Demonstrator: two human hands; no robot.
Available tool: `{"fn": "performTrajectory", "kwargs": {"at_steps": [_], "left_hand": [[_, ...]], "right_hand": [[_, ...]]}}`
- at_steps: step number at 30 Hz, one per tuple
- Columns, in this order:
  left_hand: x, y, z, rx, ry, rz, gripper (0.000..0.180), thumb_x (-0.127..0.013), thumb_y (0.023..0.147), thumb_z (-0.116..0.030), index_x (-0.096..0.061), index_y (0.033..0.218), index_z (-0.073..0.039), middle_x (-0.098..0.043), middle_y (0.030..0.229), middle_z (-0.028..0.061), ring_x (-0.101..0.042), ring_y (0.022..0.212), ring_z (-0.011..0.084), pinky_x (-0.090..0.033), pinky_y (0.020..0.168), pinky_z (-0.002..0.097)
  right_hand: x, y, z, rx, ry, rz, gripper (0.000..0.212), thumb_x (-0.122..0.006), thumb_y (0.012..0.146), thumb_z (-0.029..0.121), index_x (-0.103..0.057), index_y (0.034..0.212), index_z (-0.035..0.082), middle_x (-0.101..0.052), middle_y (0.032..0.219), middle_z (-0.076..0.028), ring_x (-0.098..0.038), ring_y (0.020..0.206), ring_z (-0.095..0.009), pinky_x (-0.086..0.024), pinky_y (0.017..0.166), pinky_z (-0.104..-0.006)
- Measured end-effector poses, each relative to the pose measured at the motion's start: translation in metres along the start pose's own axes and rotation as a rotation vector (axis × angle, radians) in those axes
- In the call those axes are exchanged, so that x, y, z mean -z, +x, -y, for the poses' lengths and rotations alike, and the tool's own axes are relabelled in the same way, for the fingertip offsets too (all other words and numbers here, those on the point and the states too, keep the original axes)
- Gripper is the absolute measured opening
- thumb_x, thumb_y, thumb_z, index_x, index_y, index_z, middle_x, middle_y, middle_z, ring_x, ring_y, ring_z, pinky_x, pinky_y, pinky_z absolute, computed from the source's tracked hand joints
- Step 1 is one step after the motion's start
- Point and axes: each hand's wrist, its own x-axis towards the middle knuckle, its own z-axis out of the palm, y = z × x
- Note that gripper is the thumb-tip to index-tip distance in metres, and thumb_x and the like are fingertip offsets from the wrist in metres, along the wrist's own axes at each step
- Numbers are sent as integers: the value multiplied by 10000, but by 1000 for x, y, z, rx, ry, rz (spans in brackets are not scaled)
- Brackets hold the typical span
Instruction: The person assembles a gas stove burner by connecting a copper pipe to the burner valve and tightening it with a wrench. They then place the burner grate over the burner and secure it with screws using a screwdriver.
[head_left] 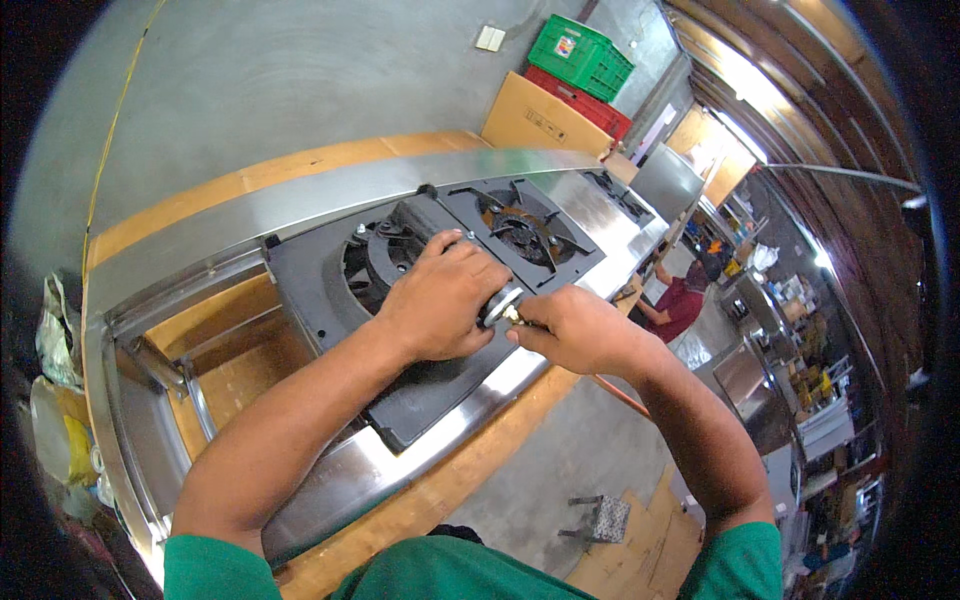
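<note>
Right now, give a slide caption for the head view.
Left hand gripping a dark burner part over a steel stove, right hand pinching a metal fitting at its end.

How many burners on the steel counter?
3: left burner, partly covered by the left hand; middle burner, beside it to the right; far burner, farther along the steel counter. More could be hidden.

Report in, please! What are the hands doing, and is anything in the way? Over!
Left hand gripping dark burner tube. Right hand pinching brass-coloured fitting at its near end. Nothing seen blocking; left hand hides tube's middle.
</note>
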Motion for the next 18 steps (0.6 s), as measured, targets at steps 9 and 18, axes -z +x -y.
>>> {"fn": "performTrajectory", "kwargs": {"at_steps": [9, 18], "left_hand": [[13, 5, -2, -20, -104, 126, 657, -699, 791, -587, -634, 1181, -62, -654, 1055, 140, -585, 1083, 324, -287, 1095, 556], [14, 12, -7, 57, -170, 137, 570, -751, 753, -561, -660, 1067, -94, -654, 935, 111, -599, 1001, 317, -292, 1073, 561]], "right_hand": [[-4, -11, -7, 19, 166, 66, 278, -624, 907, 261, -550, 971, 0, -633, 744, -251, -631, 741, -469, -488, 661, -540], [-22, -3, 16, -185, 19, -63, 334, -698, 832, 312, -603, 937, 10, -676, 771, -219, -676, 787, -427, -539, 710, -529]]}}
